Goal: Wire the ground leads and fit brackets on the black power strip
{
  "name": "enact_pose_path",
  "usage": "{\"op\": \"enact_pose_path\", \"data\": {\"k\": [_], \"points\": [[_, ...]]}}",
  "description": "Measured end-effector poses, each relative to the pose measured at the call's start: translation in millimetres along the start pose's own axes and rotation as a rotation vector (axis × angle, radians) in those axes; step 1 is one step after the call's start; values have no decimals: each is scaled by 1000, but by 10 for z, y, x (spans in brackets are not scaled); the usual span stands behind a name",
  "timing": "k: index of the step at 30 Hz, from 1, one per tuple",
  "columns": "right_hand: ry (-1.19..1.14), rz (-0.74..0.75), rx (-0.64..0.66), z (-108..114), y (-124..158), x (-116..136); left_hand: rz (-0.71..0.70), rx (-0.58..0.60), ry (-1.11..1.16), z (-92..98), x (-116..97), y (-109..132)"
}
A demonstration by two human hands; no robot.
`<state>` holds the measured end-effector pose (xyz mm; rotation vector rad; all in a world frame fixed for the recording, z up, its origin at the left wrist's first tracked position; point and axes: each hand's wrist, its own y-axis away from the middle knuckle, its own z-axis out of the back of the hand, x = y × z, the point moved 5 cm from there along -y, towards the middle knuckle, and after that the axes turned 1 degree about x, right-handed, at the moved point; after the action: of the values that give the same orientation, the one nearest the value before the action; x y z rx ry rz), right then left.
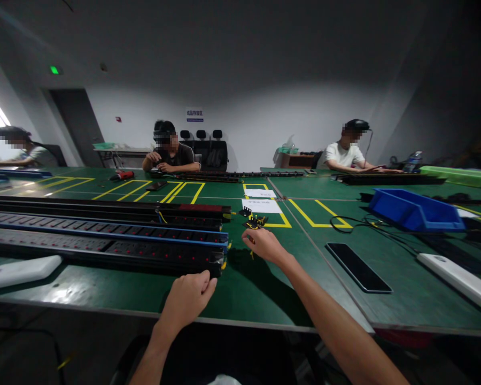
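My left hand [189, 300] is closed, with its fingers curled inward, right by the near end of a long black strip [160, 254] with red dots along it. Whatever those fingers hold, if anything, is hidden. Farther forward, my right hand [266, 245] is bent down with its fingers pressed together beside a small pile of black and yellow brackets [258, 220]. A thin yellow bit shows under the right fingers; I cannot tell whether it is held. Behind the near strip lies a blue-edged strip [192, 235], with yellow pieces at its end.
Printed paper sheets [261, 206] lie beyond the brackets. To the right are a phone [358, 267], a white power bank [459, 280], black cables and a blue bin [417, 210]. A white device [22, 271] lies at left. Co-workers sit across the green table [272, 299].
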<state>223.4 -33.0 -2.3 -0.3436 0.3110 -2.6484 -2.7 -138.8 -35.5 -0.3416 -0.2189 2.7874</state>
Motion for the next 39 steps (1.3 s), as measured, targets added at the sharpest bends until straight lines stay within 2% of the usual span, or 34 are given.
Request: {"op": "enact_pose_path", "data": {"k": [39], "points": [[17, 21, 44, 0, 13, 47, 3, 19, -29, 20, -21, 8]]}}
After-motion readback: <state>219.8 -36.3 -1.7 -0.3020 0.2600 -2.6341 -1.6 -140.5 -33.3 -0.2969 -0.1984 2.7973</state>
